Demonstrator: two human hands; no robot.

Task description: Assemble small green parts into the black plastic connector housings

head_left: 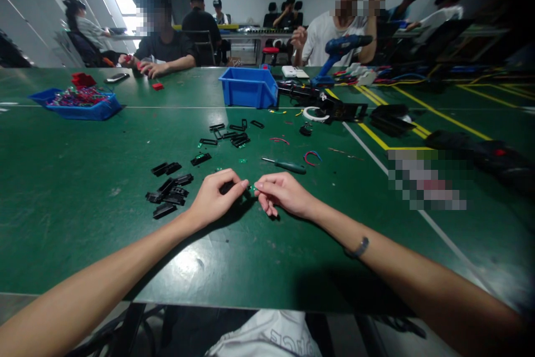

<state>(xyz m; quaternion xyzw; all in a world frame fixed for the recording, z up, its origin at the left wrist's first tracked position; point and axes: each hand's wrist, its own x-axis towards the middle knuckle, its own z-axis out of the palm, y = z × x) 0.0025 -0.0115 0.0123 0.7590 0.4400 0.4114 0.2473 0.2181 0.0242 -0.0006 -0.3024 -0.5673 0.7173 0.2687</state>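
My left hand [219,192] is closed around a small black plastic part [228,187], mostly covered by the fingers. Opposite it, my right hand [284,192] pinches a tiny green piece [252,187], perhaps a circuit board, right at the left thumb tip. Whether the green piece touches the black part cannot be made out. Left of my hands lies a loose pile of black plastic housings [169,192]. Beyond them are several black rectangular frames [238,138] and a few green bits [243,161]. A green-handled screwdriver [288,166] rests just past my right hand.
On the green table [104,251] stand a blue bin [251,89] and a blue tray of coloured wires [86,103]. A blue cordless drill [336,53] is at the back right. A red and blue wire loop [311,158] lies near the screwdriver. Two people sit opposite.
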